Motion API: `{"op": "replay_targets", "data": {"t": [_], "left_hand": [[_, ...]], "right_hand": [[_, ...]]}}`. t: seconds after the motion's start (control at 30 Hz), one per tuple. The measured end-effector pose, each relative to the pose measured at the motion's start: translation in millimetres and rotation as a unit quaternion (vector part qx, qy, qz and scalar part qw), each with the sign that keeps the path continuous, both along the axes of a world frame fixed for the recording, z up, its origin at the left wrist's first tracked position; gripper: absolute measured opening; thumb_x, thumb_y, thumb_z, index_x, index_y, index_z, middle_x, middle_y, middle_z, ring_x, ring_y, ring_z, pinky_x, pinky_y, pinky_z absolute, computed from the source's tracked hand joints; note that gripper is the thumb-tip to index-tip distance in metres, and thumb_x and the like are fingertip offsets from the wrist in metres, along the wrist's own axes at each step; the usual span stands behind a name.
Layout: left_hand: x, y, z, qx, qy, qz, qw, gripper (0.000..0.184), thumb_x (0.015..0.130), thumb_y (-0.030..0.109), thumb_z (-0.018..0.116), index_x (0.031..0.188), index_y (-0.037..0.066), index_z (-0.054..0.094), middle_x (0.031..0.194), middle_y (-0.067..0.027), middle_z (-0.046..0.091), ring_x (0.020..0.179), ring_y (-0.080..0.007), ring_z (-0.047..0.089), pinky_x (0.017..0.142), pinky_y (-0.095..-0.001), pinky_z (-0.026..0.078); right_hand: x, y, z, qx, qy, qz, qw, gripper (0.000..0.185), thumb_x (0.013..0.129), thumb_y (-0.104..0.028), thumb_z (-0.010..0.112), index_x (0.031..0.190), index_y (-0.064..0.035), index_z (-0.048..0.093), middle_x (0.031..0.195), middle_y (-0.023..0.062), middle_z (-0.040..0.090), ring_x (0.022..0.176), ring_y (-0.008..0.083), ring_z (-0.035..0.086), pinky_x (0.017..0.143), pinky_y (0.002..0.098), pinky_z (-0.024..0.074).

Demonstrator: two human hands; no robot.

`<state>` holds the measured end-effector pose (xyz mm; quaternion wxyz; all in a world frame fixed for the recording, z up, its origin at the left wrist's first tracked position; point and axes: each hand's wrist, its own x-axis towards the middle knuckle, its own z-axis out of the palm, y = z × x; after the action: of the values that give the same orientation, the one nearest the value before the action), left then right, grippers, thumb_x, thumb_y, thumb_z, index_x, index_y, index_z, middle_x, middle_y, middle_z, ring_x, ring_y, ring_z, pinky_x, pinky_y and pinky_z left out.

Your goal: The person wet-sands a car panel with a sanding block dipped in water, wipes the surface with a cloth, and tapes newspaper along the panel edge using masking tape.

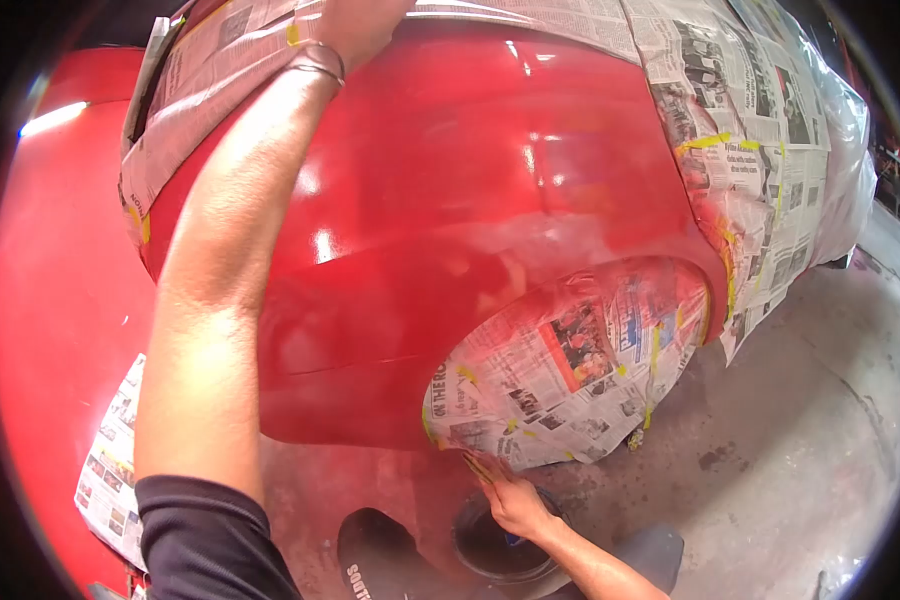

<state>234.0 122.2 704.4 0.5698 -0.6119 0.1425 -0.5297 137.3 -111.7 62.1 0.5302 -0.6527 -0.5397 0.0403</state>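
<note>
Red glossy car panel (420,180) centre, edged by taped, printed newspaper sheets (795,110). Left hand (355,30) up top, right hand (516,505) at lower edge; can't tell either grip. Round black bucket (478,545) beneath right hand, contents unclear.

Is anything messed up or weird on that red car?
A pale, cloudy patch shows on the red panel just above the rounded newspaper cover. It looks odd against the deeper red around it, though I can't tell if it's damage or reflection. That newspaper's upper part looks reddish too.
</note>
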Motion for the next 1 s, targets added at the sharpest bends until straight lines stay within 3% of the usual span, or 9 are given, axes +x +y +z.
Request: {"op": "replay_targets", "data": {"t": [0.1,0.2,0.3,0.33,0.43,0.53,0.67,0.9,1.0], "left_hand": [[24,13,-13,-0.082,-0.035,0.002,0.996,0.028,0.094,0.018,0.068,0.120,0.009,0.070,0.114,-0.0140,0.075,0.111,-0.0348,0.073,0.096,-0.0561,0.057],[18,2,-13,-0.220,0.043,0.056,0.973,0.036,0.099,0.032,0.077,0.120,0.003,0.074,0.130,-0.0173,0.075,0.113,-0.0398,0.074,0.100,-0.0476,0.060],[24,-11,3,-0.234,0.140,0.053,0.961,0.050,0.099,0.042,0.072,0.133,0.006,0.067,0.138,-0.0186,0.071,0.115,-0.0424,0.073,0.104,-0.0493,0.058],[36,-22,-2,-0.206,0.168,0.005,0.964,0.051,0.099,0.036,0.077,0.141,0.011,0.061,0.136,-0.0191,0.071,0.118,-0.0405,0.073,0.104,-0.0500,0.058],[68,-97,-31,-0.151,0.211,-0.061,0.964,0.029,0.094,0.024,0.072,0.117,0.007,0.069,0.117,-0.0163,0.074,0.110,-0.0382,0.073,0.097,-0.0549,0.057],[128,-128,-51,-0.130,0.199,-0.079,0.968,0.032,0.093,0.028,0.075,0.114,0.006,0.068,0.115,-0.0187,0.075,0.110,-0.0405,0.073,0.096,-0.0546,0.058],[168,-155,-59,-0.202,0.177,0.044,0.962,0.023,0.093,0.020,0.071,0.113,0.009,0.069,0.109,-0.0172,0.077,0.113,-0.0369,0.075,0.100,-0.0520,0.056],[205,-148,-51,-0.034,0.044,-0.112,0.992,0.016,0.098,0.018,0.064,0.111,0.012,0.070,0.105,-0.0157,0.075,0.101,-0.0366,0.075,0.096,-0.0501,0.056],[184,-172,-62,-0.158,0.202,-0.086,0.963,0.016,0.099,0.019,0.063,0.109,0.009,0.070,0.105,-0.0187,0.073,0.101,-0.0414,0.073,0.091,-0.0526,0.057]], "right_hand": [[8,-9,8,-0.008,0.013,0.008,1.000,0.055,0.114,-0.017,0.051,0.168,-0.0157,0.043,0.155,0.0240,0.060,0.140,0.0495,0.058,0.126,0.0548,0.0435],[16,-17,-1,-0.017,0.052,0.005,0.998,0.055,0.113,-0.015,0.051,0.168,-0.0153,0.043,0.152,0.0259,0.061,0.139,0.0493,0.059,0.125,0.0549,0.0448],[27,-20,-7,-0.013,0.055,0.003,0.998,0.054,0.113,-0.014,0.051,0.167,-0.0141,0.044,0.152,0.0268,0.061,0.138,0.0486,0.060,0.124,0.0535,0.0462],[30,-21,-8,-0.013,0.048,0.003,0.999,0.054,0.113,-0.014,0.050,0.167,-0.0136,0.044,0.152,0.0269,0.061,0.137,0.0483,0.061,0.124,0.0528,0.0467],[39,-20,-11,0.012,0.093,0.002,0.996,0.052,0.113,-0.013,0.051,0.165,-0.0115,0.046,0.153,0.0266,0.060,0.136,0.0489,0.061,0.121,0.0522,0.0486],[46,-16,-21,0.021,0.061,0.009,0.998,0.051,0.113,-0.014,0.052,0.163,-0.0096,0.048,0.155,0.0248,0.059,0.139,0.0489,0.059,0.118,0.0527,0.0501],[49,-20,-24,0.022,0.045,0.026,0.998,0.051,0.113,-0.015,0.052,0.164,-0.0101,0.049,0.158,0.0224,0.057,0.141,0.0480,0.058,0.116,0.0536,0.0508],[57,-31,-25,0.035,0.033,0.023,0.999,0.053,0.114,-0.015,0.049,0.166,-0.0126,0.046,0.160,0.0229,0.055,0.142,0.0478,0.057,0.117,0.0542,0.0512],[63,-34,-30,-0.008,0.077,0.024,0.997,0.053,0.114,-0.016,0.049,0.167,-0.0147,0.046,0.162,0.0234,0.054,0.144,0.0495,0.056,0.118,0.0549,0.0511]]}}
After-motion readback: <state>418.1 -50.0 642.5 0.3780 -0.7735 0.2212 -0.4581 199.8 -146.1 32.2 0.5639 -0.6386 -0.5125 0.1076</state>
